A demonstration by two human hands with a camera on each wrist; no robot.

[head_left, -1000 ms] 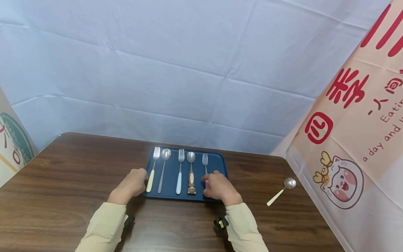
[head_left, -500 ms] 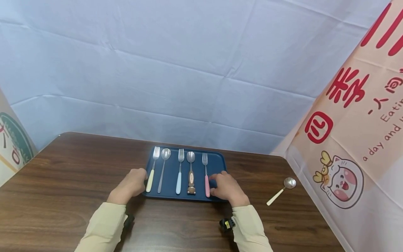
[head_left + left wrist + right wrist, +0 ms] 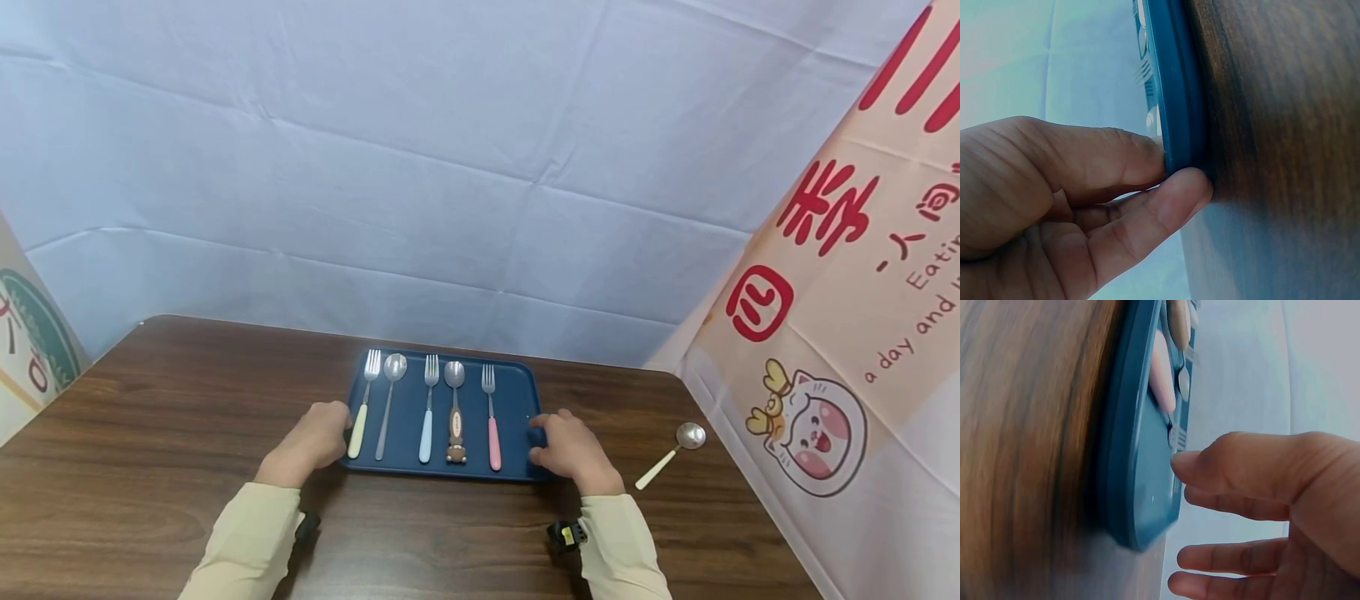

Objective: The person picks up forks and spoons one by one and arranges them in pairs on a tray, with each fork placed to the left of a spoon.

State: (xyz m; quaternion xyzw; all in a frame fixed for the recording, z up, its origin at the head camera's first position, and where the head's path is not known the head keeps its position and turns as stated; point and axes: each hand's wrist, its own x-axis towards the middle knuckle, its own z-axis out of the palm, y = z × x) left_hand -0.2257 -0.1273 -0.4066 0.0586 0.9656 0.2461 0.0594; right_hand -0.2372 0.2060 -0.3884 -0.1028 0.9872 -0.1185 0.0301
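Observation:
A blue tray [image 3: 513,400] lies on the table. From left to right it carries a yellow-handled fork [image 3: 358,430], a plain metal spoon [image 3: 387,408], a light-blue-handled fork [image 3: 426,437], a spoon with a brown bear handle [image 3: 456,427] and a pink-handled fork [image 3: 493,442]. My left hand [image 3: 313,437] pinches the tray's left edge; the left wrist view shows thumb and finger on either side of the rim. At the tray's right end is my right hand [image 3: 573,447]. In the right wrist view its fingers [image 3: 1229,556] are spread and hold nothing.
A spoon with a pale yellow handle [image 3: 660,467] lies on the wooden table [image 3: 187,400], right of my right hand. A pale cloth [image 3: 375,167] hangs behind the table, and a printed cloth [image 3: 840,333] borders its right side.
My right hand has let go of the pink-handled fork, leaving it on the tray, and moved right to the tray's right end. My left hand has stayed at the left edge.

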